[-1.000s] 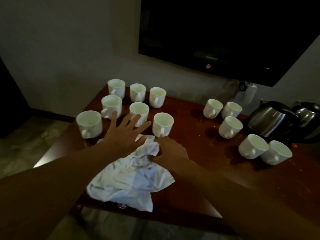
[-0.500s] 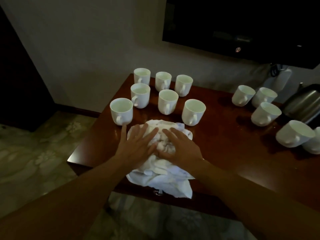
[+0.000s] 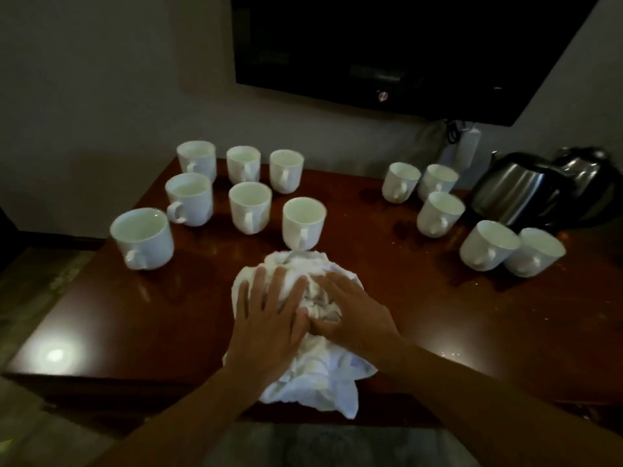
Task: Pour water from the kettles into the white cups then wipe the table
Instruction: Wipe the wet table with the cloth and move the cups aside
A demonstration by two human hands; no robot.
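1. Cloth (image 3: 313, 375): white and crumpled, on the tabletop (image 3: 135, 315) at its near edge, with the near end hanging over that edge. Its long axis runs from the person toward the cups.
2. Left hand (image 3: 269, 318): palm down on the cloth's left half, fingers (image 3: 279, 281) straight and slightly spread, pressing rather than gripping.
3. Right hand (image 3: 354, 318): palm down on the right half, fingers (image 3: 332, 281) straight and close together. The two thumbs nearly touch over the middle of the cloth.
4. Nearest cup (image 3: 303, 224): directly beyond the fingertips. Whether its handle touches the cloth's far edge or stands just clear of it cannot be told.
5. Judgement: the cloth lies equally under both hands, so either may lead. A forward stroke would likely nudge this cup; a sideways stroke would not.
6. Kettles (image 3: 519, 190): far right, well apart from the hands. Small bright specks, perhaps drops, lie on the tabletop between.
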